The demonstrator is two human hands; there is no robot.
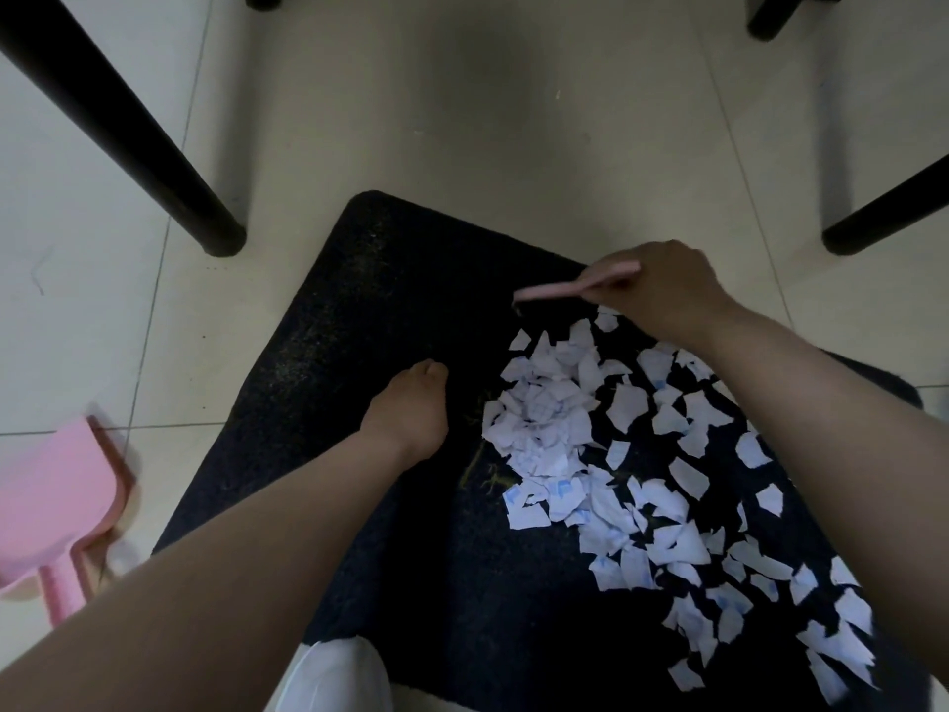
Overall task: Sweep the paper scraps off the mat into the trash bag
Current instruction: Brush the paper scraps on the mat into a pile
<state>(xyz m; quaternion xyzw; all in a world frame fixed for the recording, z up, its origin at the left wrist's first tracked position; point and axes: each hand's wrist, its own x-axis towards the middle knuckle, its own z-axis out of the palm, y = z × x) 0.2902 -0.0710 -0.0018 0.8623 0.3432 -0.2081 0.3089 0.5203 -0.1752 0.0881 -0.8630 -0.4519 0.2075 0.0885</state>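
A black mat [369, 352] lies on the tiled floor. Several white paper scraps [544, 423] cover its right half, piled thickest near the middle and spreading toward the near right corner. My right hand [667, 290] grips a pink hand brush [565, 290] at the far edge of the scraps; its dark bristles touch the mat. My left hand [411, 413] presses down on the bare mat just left of the pile, fingers curled under, holding nothing that I can see. No trash bag is clearly in view.
A pink dustpan [56, 506] lies on the floor left of the mat. Black furniture legs stand at far left [154, 161] and far right [883, 208]. Something white [334, 675] shows at the mat's near edge.
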